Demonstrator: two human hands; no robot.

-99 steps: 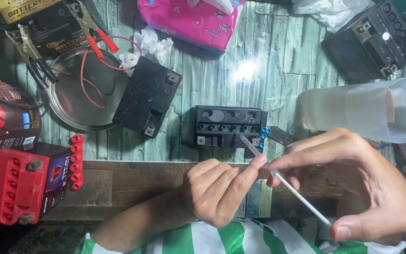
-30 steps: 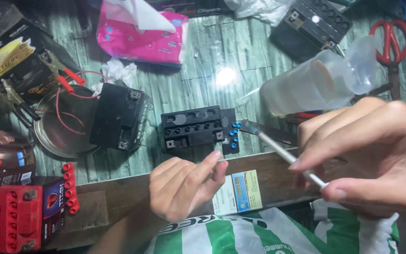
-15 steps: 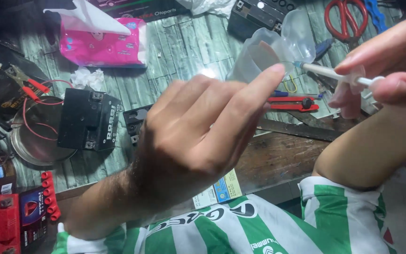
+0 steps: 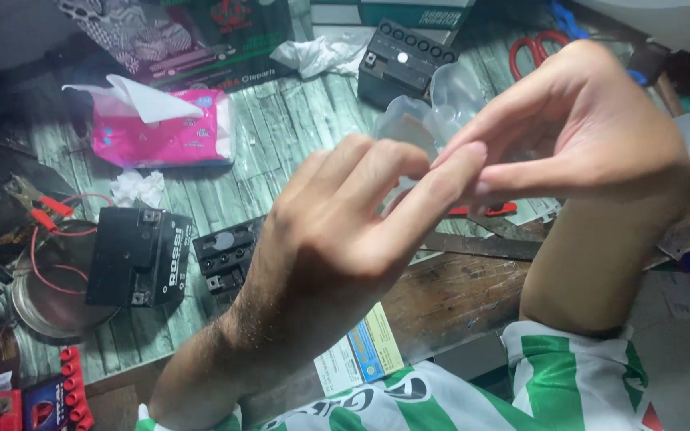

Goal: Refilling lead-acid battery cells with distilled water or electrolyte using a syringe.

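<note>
Both hands raised — left hand [image 4: 345, 231] open; right hand [image 4: 592, 136] grip unclear, fingertips hidden.

left hand [image 4: 337, 231] raised, fingers loosely curled, fingertips touching right hand [image 4: 592, 128], right forearm upright, both bare

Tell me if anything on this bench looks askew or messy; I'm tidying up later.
Crumpled white tissues lie loose: one beside the black battery, another near the second battery. The pink tissue pack is torn open, a sheet sticking up. Red wires sprawl over the metal bowl. No spill shows.
</note>
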